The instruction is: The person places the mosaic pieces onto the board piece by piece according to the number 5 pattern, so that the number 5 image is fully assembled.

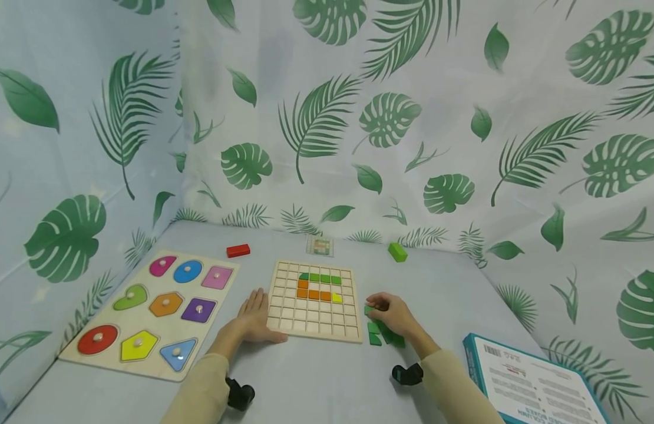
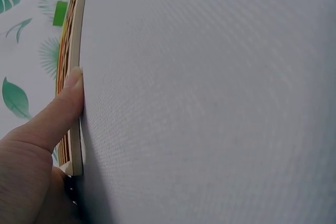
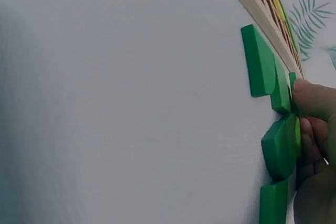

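A wooden grid board [image 1: 313, 335] lies on the table, holding green, orange and yellow tiles [image 1: 320, 295] in some of its cells. My left hand [image 1: 255, 320] rests at the board's left side with fingers straight; in the left wrist view its thumb [image 2: 65, 106] touches the board's edge [image 2: 76, 145]. To the right of the board my right hand [image 1: 393, 315] is over a group of green pieces [image 1: 375, 334]. The right wrist view shows its thumb and fingers [image 3: 315, 108] pinching a small green piece [image 3: 293, 85], beside several thicker green pieces [image 3: 280, 148].
A shape puzzle board [image 1: 162, 321] with knobbed pieces lies at the left. Behind the grid board are a red block [image 1: 238, 251], a small pattern card [image 1: 319, 246] and a green block [image 1: 397, 252]. A teal-edged box [image 1: 534, 377] lies at the right front.
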Action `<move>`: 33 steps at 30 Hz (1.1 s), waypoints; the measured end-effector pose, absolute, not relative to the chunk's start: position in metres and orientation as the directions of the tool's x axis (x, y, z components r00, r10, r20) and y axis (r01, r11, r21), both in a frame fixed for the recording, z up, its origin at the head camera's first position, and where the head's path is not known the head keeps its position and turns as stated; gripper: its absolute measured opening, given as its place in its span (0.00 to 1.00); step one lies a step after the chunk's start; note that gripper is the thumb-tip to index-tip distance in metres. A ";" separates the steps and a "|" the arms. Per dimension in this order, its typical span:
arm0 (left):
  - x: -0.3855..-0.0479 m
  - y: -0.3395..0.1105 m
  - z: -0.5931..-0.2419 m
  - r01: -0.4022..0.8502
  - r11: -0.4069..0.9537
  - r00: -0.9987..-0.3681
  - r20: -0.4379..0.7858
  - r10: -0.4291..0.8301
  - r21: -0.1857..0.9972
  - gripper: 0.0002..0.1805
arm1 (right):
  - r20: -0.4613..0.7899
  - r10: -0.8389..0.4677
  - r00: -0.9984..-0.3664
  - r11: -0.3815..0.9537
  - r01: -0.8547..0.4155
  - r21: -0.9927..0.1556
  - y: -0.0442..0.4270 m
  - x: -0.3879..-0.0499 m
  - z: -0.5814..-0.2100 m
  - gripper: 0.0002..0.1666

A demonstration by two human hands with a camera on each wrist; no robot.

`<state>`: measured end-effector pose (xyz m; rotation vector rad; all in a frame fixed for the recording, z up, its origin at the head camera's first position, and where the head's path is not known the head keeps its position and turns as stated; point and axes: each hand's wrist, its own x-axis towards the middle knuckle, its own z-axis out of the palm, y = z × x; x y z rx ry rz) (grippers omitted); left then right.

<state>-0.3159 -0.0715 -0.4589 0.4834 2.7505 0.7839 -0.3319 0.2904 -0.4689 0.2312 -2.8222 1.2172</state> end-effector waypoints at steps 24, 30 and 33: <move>-0.316 -0.072 -0.459 0.228 0.804 -0.915 -0.162 0.370 0.549 0.63 | 0.298 -0.069 -0.952 0.623 -0.275 -0.733 0.249 -0.336 -0.464 0.18; -0.315 -0.072 -0.458 0.231 0.808 -0.916 -0.160 0.369 0.542 0.64 | 0.307 -0.100 -0.947 0.606 -0.302 -0.735 0.238 -0.336 -0.469 0.19; -0.314 -0.072 -0.458 0.234 0.808 -0.916 -0.156 0.370 0.541 0.63 | 0.309 -0.116 -0.944 0.591 -0.316 -0.743 0.233 -0.335 -0.470 0.19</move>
